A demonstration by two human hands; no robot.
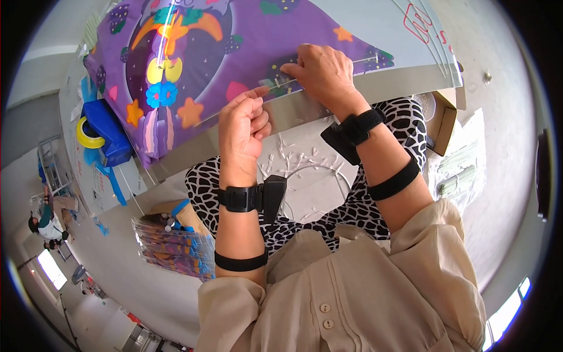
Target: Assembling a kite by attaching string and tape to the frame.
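Light, floppy purple kite (234,53), judged easily creased: right hand (321,70) pinches its thin white spar (328,73); left hand (243,126) pinches the kite's lower edge.

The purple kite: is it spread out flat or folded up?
Spread out: the purple kite lies open across the table, its whole picture showing.

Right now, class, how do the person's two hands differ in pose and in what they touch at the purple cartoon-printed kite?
The right hand lies flat on the purple cartoon-printed kite, fingertips pinching a thin white rod; the left hand is curled into a loose fist at the kite's edge. The right hand reaches farther up than the left hand. Both wear black wrist straps.
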